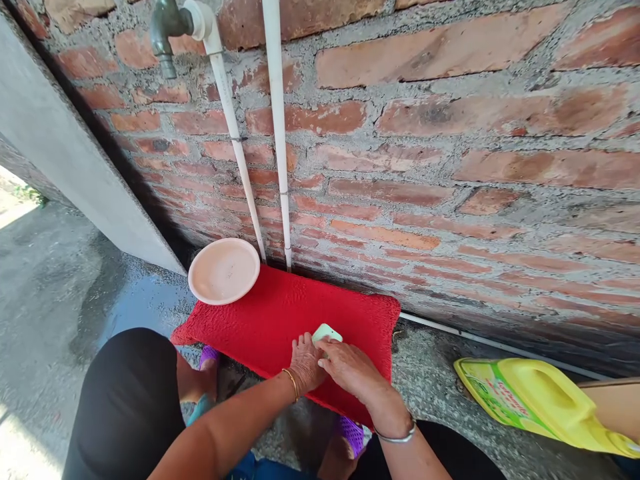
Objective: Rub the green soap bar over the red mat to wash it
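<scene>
A red textured cloth (300,307) is spread over a low surface against the brick wall. My left hand (306,363) lies on the cloth with its fingers stretched out. Right beside it, my right hand (345,363) is closed over a pale green flat thing with rounded corners (327,332), perhaps a scrubbing brush. Its underside is hidden by my fingers and the cloth. A pale pink basin (224,272) rests at the cloth's far left corner, apart from both hands.
A green tap (170,33) on white pipes (235,133) sticks out above the basin. A yellow detergent bottle (540,403) lies on the concrete floor to the right. A grey slab (85,133) leans at left. My knee (127,400) and purple shoes (351,433) are close to the cloth.
</scene>
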`<state>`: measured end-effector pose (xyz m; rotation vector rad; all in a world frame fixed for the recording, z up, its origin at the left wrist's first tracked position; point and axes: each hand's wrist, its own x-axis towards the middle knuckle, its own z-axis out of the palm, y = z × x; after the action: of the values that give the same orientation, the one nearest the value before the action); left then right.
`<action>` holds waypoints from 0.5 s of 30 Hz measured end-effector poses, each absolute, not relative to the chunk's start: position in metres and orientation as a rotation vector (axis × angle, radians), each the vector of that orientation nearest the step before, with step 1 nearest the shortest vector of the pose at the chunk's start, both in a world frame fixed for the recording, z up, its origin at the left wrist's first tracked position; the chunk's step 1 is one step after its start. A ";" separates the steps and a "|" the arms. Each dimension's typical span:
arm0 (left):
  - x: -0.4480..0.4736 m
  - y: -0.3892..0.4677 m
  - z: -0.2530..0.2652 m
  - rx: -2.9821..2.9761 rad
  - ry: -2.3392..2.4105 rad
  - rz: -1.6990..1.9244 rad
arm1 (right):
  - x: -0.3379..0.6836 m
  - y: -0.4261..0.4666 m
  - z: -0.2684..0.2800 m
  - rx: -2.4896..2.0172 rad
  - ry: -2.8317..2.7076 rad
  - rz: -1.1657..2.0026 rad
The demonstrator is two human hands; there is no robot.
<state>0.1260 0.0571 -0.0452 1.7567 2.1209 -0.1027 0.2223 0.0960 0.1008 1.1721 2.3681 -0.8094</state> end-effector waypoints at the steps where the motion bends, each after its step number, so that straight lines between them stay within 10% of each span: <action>1: 0.117 0.063 -0.041 1.718 2.171 -0.080 | 0.223 0.096 0.101 1.180 2.361 -0.813; 15: 0.115 0.089 -0.027 1.524 2.285 -0.009 | 0.234 0.098 0.098 1.234 2.378 -0.833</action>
<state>0.1147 0.0886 -0.0268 1.5236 2.2855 -0.0085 0.2337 0.0985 0.0982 1.2344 2.3778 -0.8332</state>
